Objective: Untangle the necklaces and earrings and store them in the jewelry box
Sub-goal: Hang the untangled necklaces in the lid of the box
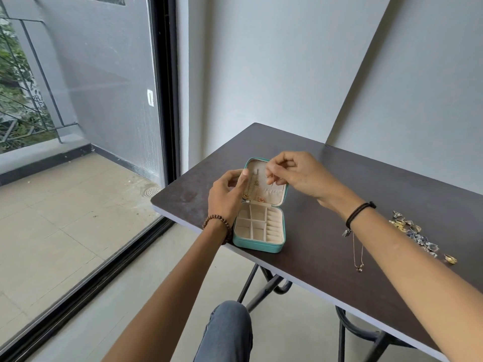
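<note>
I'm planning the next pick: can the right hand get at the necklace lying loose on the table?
Probably yes: the necklace lies uncovered on the table, close under that forearm, but the right hand is pinching a chain.

An open stretch of the dark surface lies between the jewelry box at its left edge and the loose necklace and jewelry pile farther right. The left grip and right grip crowd the opened lid, a thin chain pinched in the right one; the tray compartments below are uncovered.
</note>
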A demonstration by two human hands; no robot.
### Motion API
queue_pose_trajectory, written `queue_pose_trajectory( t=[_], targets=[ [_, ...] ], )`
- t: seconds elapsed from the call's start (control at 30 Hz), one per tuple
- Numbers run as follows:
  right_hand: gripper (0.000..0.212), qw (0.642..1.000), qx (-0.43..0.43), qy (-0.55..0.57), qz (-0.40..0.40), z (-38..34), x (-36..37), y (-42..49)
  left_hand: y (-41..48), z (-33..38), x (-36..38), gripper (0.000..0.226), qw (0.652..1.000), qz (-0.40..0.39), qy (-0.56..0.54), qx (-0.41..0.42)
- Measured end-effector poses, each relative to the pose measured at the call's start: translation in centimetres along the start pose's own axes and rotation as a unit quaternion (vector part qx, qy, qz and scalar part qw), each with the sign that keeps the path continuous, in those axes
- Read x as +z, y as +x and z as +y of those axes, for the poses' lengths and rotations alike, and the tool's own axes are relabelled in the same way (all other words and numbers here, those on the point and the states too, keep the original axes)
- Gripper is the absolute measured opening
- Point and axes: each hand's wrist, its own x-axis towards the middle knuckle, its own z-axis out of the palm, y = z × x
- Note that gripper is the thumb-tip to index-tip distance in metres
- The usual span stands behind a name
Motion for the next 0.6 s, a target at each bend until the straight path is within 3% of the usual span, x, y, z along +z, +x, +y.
queue_pose_trajectory(
  t=[0.1, 0.2, 0.33, 0.5, 0.6],
  targets=[
    [0.012, 0.994, -0.019, -0.105, 0.018, 0.5, 0.3, 0.1, 0.2, -0.1, -0.1, 0.046, 1.0, -0.002, -0.008, 0.002],
    [0.011, 0.968, -0.07, -0.224, 0.087, 0.8, 0.9, 0.1, 0.3, -0.3, -0.2, 0.044, 1.0, -0.006, -0.017, 0.008],
    [0.016, 0.9, -0.149, -0.375, 0.162, 1.3, 2.2, -0.5, 0.3, -0.4, -0.2, 0.045, 1.0, -0.009, -0.026, 0.014],
    [0.012, 0.81, -0.213, -0.485, 0.25, 2.2, 3.2, -0.8, 0.3, -0.3, -0.2, 0.042, 0.999, -0.009, -0.038, 0.015],
    [0.008, 0.767, -0.232, -0.537, 0.264, 2.5, 3.2, -0.7, 0.3, -0.5, -0.2, 0.042, 0.999, -0.008, -0.04, 0.01]
  ],
)
